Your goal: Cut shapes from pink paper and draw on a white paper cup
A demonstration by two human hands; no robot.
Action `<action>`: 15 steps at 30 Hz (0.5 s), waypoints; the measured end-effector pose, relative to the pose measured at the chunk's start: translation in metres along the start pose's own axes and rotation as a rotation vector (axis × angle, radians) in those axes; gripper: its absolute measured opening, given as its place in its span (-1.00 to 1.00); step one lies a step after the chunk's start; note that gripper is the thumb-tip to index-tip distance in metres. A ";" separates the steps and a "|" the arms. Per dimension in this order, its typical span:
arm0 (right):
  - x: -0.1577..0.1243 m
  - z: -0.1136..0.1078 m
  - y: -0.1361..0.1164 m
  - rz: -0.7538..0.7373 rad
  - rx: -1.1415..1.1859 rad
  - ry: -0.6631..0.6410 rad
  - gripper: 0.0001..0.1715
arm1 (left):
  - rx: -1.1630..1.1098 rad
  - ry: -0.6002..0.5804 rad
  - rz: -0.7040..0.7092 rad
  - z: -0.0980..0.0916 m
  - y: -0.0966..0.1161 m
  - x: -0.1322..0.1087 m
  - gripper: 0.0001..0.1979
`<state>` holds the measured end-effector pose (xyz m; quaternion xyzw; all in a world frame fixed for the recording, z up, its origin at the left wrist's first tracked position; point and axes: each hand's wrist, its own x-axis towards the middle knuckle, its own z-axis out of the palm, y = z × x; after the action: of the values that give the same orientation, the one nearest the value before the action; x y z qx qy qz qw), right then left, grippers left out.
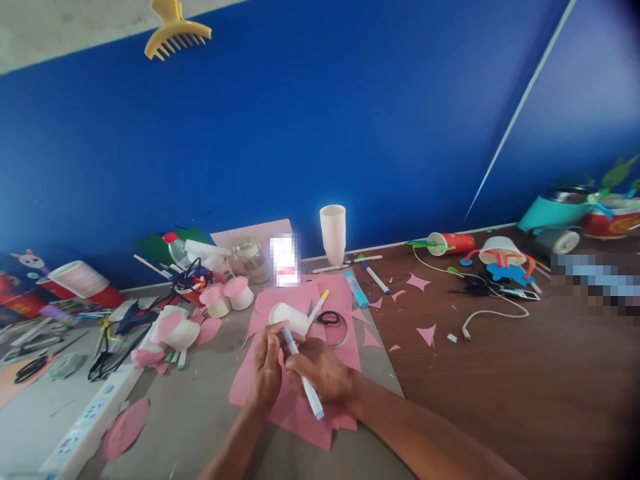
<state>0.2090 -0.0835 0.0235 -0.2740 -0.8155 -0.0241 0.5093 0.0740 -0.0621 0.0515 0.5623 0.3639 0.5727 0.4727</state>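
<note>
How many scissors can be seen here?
2: one pair lies on the pink paper, beyond the right hand; another pair lies at far left. Clutter may hide more.

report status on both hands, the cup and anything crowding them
Right hand: grip on white pen. Left hand: fingers by cup, contact unclear. Cup on its side. Scissors close beyond right hand.
</note>
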 end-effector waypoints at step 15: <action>-0.013 -0.024 0.060 0.897 -0.597 0.037 -0.12 | 0.365 0.011 0.039 -0.033 -0.057 0.035 -0.23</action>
<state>0.2612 -0.0452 0.0096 -0.7279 -0.5668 -0.0399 0.3839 0.0520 -0.0090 0.0042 0.6426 0.4532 0.5092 0.3498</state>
